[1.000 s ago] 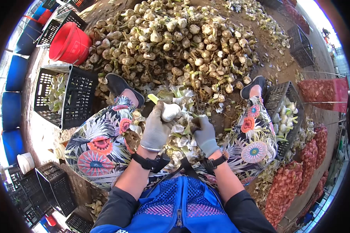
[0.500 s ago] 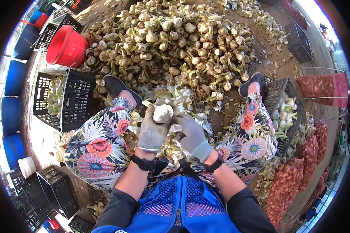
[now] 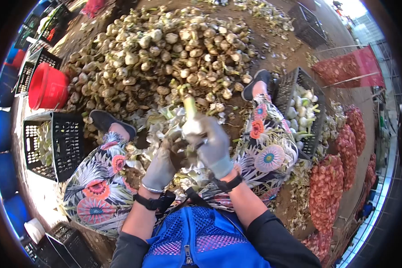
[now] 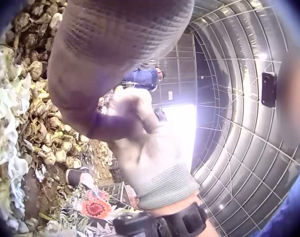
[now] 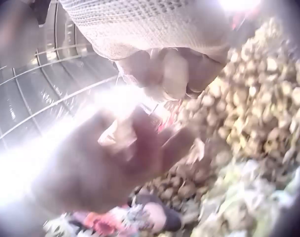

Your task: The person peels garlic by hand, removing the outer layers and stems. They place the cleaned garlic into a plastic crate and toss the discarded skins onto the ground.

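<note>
My gloved right hand (image 3: 213, 149) grips a white garlic bulb (image 3: 192, 127), whose thick pale green stem (image 3: 190, 106) points away toward the heap. Just left of it and lower, my gloved left hand (image 3: 160, 167) has fingers loosely bent, with no bulb in them. Motion blurs that hand (image 5: 110, 163) in the right wrist view, where pale flakes show by its fingers. In the left wrist view, the right hand (image 4: 150, 158) appears beyond the left glove (image 4: 115, 39). Loose garlic skins (image 3: 154, 127) lie below both hands, between the legs.
A large heap of garlic (image 3: 156, 53) lies beyond the feet. Trimmed bulbs fill a black crate (image 3: 315, 134) at the right; another crate (image 3: 69, 145) stands left, near a red bucket (image 3: 53, 87). Red net sacks (image 3: 326, 192) stand at right. Another person (image 4: 142, 78) appears in the background.
The garlic bulb has passed from my left hand to my right, and its stem now points forward. The head view has swung, shifting the surroundings leftward.
</note>
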